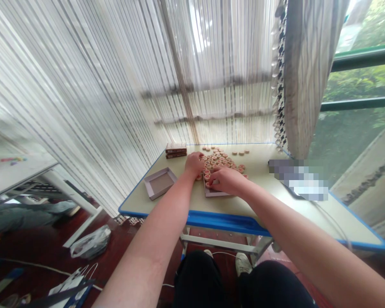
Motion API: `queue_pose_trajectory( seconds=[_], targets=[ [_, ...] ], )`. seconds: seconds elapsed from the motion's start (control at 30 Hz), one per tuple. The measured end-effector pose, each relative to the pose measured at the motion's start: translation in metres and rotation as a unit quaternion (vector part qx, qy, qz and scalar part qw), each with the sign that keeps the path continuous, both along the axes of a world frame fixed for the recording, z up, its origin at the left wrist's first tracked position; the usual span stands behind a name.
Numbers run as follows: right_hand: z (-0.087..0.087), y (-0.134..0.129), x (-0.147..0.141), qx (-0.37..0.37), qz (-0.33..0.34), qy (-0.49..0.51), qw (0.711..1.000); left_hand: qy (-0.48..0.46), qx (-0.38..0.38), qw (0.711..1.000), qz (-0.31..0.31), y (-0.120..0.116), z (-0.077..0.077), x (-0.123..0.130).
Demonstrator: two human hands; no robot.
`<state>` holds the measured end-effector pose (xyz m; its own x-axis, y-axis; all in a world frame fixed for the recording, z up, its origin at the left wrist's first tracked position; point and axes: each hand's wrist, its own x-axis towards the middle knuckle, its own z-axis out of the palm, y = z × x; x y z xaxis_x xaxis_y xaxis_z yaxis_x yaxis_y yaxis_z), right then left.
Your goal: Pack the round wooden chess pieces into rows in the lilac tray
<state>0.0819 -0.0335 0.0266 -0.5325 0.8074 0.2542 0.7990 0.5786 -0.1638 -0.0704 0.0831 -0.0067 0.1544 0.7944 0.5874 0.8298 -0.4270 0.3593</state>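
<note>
Many round wooden Chinese chess pieces [218, 161] with reddish markings lie heaped on the table, behind and over a shallow cardboard box [216, 193]. My right hand [227, 179] reaches into the box, its fingertips closed on a chess piece [208, 185] by the left wall. A few other pieces stand in a row along that wall. At the left edge of the heap, my left hand [195, 163] has its fingers curled against the pieces; whatever is between them is hidden. To the left lies a second shallow tray [161, 183], like the box's lid, with its hollow side up.
A small stack of brown boxes [176, 150] stands at the back left of the blue-edged table [259, 201]. Loose pieces [241, 153] lie at the back. A blurred-out device [298, 182] with a cable is at the right. A string curtain [218, 102] hangs behind the table.
</note>
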Motion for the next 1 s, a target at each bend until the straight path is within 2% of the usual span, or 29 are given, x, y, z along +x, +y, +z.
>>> queue_pose_trajectory(
  seconds=[0.2,0.43,0.63,0.83,1.0],
  targets=[
    [0.005,-0.002,0.001,-0.004,0.001,-0.006,1.0,-0.002,0.005,1.0,0.008,-0.002,0.001,-0.001],
    [0.009,-0.007,-0.002,0.058,-0.078,-0.033,0.995,0.0,-0.008,1.0,0.015,-0.001,0.001,0.0],
    [0.004,-0.006,-0.007,0.065,-0.073,-0.07,0.993,0.006,-0.002,1.0,0.011,-0.001,0.001,0.0],
    [0.004,-0.003,-0.005,0.066,-0.054,-0.059,0.995,0.006,-0.007,1.0,0.015,-0.002,0.003,0.0],
    [0.002,0.002,-0.005,0.077,-0.082,-0.067,0.991,0.002,-0.001,1.0,0.014,-0.003,0.003,-0.001]
  ],
)
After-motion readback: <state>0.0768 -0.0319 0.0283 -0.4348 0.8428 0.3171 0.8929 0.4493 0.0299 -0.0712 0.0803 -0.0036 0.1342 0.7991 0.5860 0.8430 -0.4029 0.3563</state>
